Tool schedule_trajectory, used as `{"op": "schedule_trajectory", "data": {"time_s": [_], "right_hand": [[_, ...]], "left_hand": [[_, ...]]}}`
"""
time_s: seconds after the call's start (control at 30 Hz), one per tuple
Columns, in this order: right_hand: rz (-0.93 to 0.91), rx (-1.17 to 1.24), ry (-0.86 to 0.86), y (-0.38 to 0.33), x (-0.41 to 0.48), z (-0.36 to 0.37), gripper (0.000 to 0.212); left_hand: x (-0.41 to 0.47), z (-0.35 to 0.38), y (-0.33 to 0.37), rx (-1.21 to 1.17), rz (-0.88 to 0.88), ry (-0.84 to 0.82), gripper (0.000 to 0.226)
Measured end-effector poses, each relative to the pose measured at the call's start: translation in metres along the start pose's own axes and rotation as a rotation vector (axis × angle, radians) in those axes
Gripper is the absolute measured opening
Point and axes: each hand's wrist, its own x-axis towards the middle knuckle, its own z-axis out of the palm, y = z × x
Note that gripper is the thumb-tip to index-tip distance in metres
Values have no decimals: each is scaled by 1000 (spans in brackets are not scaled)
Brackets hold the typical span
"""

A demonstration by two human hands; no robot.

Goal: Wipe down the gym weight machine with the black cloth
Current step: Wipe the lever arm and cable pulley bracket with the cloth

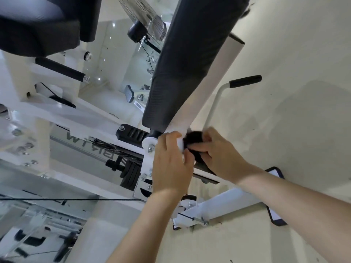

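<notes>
The white gym weight machine point(212, 95) fills the view, with a long dark backrest pad point(190, 59) slanting down the middle. At the pad's lower end, by the white pivot bracket point(150, 147), my right hand point(218, 154) grips the bunched black cloth point(193, 141) against the white frame. My left hand point(171, 162) is curled round the white frame part just left of the cloth. Much of the cloth is hidden under my fingers.
A black seat pad point(36, 29) and a black-gripped handle point(62, 70) lie at upper left. Another white handle with a black grip point(245, 81) rises at right. A metal fan point(144, 21) stands behind. Weight plates point(131, 175) and a spring point(117, 149) sit below the pivot.
</notes>
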Motion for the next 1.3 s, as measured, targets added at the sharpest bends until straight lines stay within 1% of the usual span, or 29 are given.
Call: {"op": "schedule_trajectory", "data": {"time_s": [0.03, 0.07, 0.1, 0.13, 0.17, 0.2, 0.27, 0.33, 0.4, 0.47, 0.5, 0.57, 0.6, 0.63, 0.7, 0.73, 0.77, 0.8, 0.83, 0.87, 0.93, 1.0, 1.07, 1.2, 1.27, 1.3], "right_hand": [[98, 9, -25, 9, -7, -1, 34], [202, 61, 27, 15, -10, -4, 35], [258, 132, 150, 15, -6, -7, 34], [252, 189, 265, 7, 3, -11, 34], [224, 220, 317, -3, 12, -10, 32], [202, 236, 299, -11, 17, -7, 31], [172, 250, 163, -19, 9, 10, 33], [191, 272, 72, -13, -5, 21, 37], [222, 256, 102, -5, -4, 22, 37], [203, 247, 170, -12, 1, 21, 36], [187, 249, 186, -18, 2, 22, 35], [152, 204, 165, -18, -4, 30, 35], [161, 143, 137, -12, -11, 35, 34], [190, 63, 95, -5, -18, 40, 33], [315, -49, 8, 1, -29, 45, 27], [390, -38, 26, -1, -32, 46, 24], [430, 1, 112, -5, -31, 45, 23], [410, 47, 236, -12, -29, 41, 25], [324, 46, 327, -19, -24, 39, 28], [208, 1, 348, -24, -21, 38, 30], [7, -176, 241, -26, -17, 41, 34], [-108, -357, 60, -20, -19, 44, 35], [-143, -462, -38, -17, -17, 38, 35], [-111, -626, -195, -46, 1, 18, 34], [-166, -733, -297, -63, 10, 10, 29], [-238, -803, -333, -67, 13, 5, 28]], "left_hand": [[3, 0, 2, 24, 30, -2, 40], [7, 2, 3, 46, 46, -1, 44], [11, 2, 6, 55, 61, -1, 46], [14, 4, 6, 50, 75, 2, 48], [14, 7, 7, 30, 81, 3, 50], [13, 12, 7, 15, 74, -15, 54], [4, 17, 2, 14, 68, -80, 61], [-6, 21, -11, 43, 104, -109, 57], [-11, 25, -23, 49, 120, -118, 55], [-11, 28, -29, 42, 123, -135, 56], [-10, 27, -31, 32, 131, -118, 54], [-6, 25, -35, 63, 203, -77, 42], [-5, 26, -38, 95, 260, -98, 36], [-6, 28, -40, 113, 308, -134, 31], [-15, 35, -48, 115, 361, -212, 21], [-22, 37, -52, 103, 374, -239, 20], [-29, 39, -55, 75, 384, -249, 27], [-35, 40, -58, 31, 393, -225, 37], [-39, 40, -63, -28, 388, -182, 46], [-42, 40, -67, -94, 365, -136, 48], [-45, 46, -78, -247, 269, -31, 40], [-48, 60, -86, -353, 173, 52, 27], [-52, 78, -91, -451, 142, 86, 24], [-54, 93, -88, -564, 120, 162, 29], [-51, 93, -85, -586, 112, 221, 29], [-49, 94, -84, -597, 121, 250, 31]]}}
